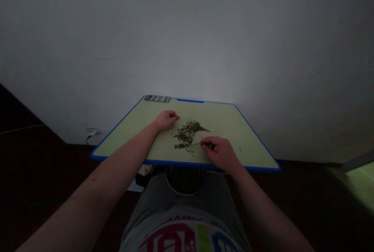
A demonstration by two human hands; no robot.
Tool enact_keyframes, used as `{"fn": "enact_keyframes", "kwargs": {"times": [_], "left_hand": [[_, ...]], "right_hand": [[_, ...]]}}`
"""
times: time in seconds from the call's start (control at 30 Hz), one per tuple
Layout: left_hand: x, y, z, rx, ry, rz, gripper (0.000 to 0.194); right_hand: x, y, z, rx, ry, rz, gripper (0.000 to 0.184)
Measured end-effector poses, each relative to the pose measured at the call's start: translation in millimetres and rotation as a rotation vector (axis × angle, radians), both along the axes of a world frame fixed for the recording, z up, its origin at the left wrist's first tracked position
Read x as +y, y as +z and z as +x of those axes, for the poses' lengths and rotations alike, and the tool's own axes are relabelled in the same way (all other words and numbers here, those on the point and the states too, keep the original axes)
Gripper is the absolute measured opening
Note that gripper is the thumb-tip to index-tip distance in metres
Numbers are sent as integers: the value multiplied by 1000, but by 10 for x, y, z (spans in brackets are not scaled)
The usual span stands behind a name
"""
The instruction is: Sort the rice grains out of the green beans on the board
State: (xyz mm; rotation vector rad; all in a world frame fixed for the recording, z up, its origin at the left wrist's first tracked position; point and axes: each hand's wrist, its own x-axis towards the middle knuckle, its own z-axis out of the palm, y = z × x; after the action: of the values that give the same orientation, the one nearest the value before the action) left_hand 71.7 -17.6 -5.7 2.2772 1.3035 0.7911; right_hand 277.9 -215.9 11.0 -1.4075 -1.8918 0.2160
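Note:
A loose heap of small dark-green seeds or beans [186,132] is spread on the pale yellow, blue-edged tabletop [222,115]. My right hand [219,151] is closed at the heap's near right side, pinching the edge of a thin, pale, see-through rounded piece [200,135]. This piece rests on or just over the seeds; its exact kind cannot be made out. At the heap's upper left, my left hand [167,120] lies on the table with its fingers curled and the fingertips pressed together. Whatever is between them, if anything, is too small to name.
A phone-like flat device [157,98] lies at the table's far left corner. Below the near edge, a round metal-rimmed pot or bowl [187,194] sits between my legs. A plain wall [187,41] rises behind the table. One small dark bit [240,149] lies to the right.

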Motion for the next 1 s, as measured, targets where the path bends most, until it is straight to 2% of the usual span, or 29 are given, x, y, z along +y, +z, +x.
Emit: {"fn": "enact_keyframes", "kwargs": {"times": [0.23, 0.67, 1.0], "left_hand": [[3, -9, -5, 10, -2, 11, 35], [17, -14, -7, 18, -1, -1, 36], [20, -28, -11, -1, 11, -16, 35]], "right_hand": [[60, -33, 137, 27, -119, -87, 19], [23, -50, 53, 104, -19, -225, 18], [-39, -78, 130, 152, 3, -318, 18]]}}
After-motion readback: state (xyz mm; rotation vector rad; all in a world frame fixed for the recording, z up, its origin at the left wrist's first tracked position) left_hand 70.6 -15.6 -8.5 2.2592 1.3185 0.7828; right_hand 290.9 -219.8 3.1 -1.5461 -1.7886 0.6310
